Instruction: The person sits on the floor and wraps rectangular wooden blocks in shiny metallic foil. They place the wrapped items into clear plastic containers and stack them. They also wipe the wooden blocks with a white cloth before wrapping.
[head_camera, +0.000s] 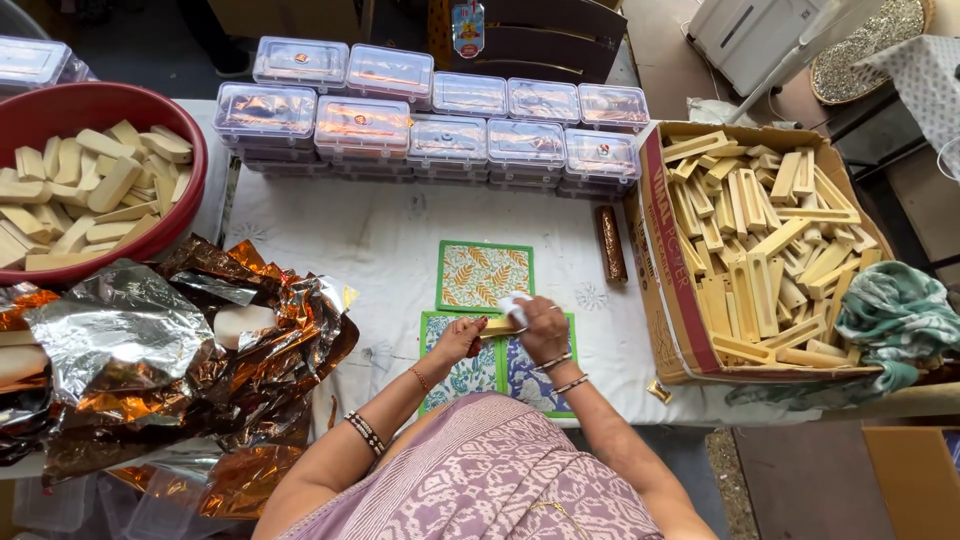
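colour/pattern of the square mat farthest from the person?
Square mat: green border, orange-and-green leaf print on a pale ground. Head view, above the hands.

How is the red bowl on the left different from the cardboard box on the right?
The red bowl is round, smooth and red; the cardboard box is rectangular, brown and printed along its side. The bowl's pale bars lie in a loose pile and look rounded and cream-coloured; the box's bars look yellower, more angular and more tightly packed. A green patterned cloth hangs over the box's corner; nothing drapes over the bowl. Both are open and hold bars.

L hand (458, 338) fingers curled | R hand (542, 326) fingers pinched, wrists close
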